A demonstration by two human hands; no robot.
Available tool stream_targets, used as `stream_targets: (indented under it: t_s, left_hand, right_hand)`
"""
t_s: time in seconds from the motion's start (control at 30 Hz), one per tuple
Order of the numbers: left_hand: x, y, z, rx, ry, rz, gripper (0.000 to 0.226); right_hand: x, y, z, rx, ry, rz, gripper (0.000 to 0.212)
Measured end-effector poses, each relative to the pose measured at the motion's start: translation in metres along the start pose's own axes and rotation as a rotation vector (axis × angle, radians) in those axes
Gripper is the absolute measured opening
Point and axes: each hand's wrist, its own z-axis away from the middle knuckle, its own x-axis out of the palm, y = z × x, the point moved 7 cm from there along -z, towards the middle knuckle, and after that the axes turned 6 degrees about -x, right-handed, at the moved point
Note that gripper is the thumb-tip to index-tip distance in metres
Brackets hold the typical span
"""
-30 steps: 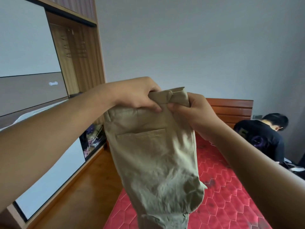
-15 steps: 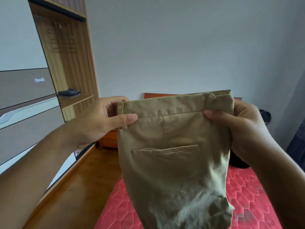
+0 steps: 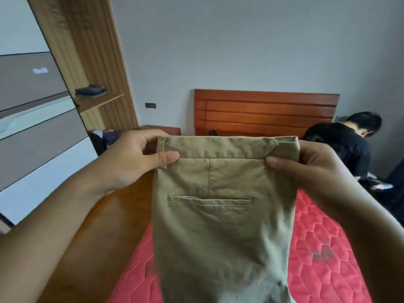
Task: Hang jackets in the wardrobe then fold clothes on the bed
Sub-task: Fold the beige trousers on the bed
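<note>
The khaki cotton trousers (image 3: 218, 226) hang above the near end of the red quilted bed (image 3: 317, 248), waistband level, back pocket facing the camera. The left hand (image 3: 131, 158) pinches the waistband's left corner and the right hand (image 3: 310, 169) its right corner, thumbs in front; a person in a black shirt (image 3: 345, 145) is at the bed's far right side

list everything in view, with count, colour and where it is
trousers: 1, khaki, held up in the middle
mattress: 1, red, lower right behind the trousers
headboard: 1, reddish wood, at the far wall
wardrobe: 1, light wood, left
folded clothes: 1 pile, dark, on the wardrobe shelf
socket: 1, dark, wall beside the wardrobe
person: 1, black top, far right
hands: 2, bare; left hand and right hand each pinch a waistband end
</note>
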Motion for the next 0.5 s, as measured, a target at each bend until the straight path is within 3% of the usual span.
stream_targets:
  t_s: [0.1, 0.2, 0.27, 0.37, 0.5]
  left_hand:
    - [0.023, -0.074, -0.035, -0.099, -0.018, -0.261, 0.016]
    - [0.054, -0.158, -0.053, -0.194, -0.056, -0.317, 0.011]
    - [0.081, -0.217, -0.058, -0.272, -0.086, -0.306, 0.014]
    - [0.120, -0.300, -0.056, -0.406, -0.124, -0.212, 0.015]
    - [0.156, -0.388, -0.073, -0.521, -0.166, -0.149, 0.010]
  right_hand:
    - [0.005, 0.085, -0.019, 0.086, -0.033, 0.274, 0.012]
    - [0.018, 0.178, -0.022, 0.203, -0.100, 0.664, 0.033]
    - [0.033, 0.232, -0.012, 0.265, -0.135, 0.797, 0.023]
    - [0.055, 0.314, 0.011, 0.449, -0.147, 0.674, 0.004]
    - [0.073, 0.410, 0.021, 0.642, -0.110, 0.494, 0.017]
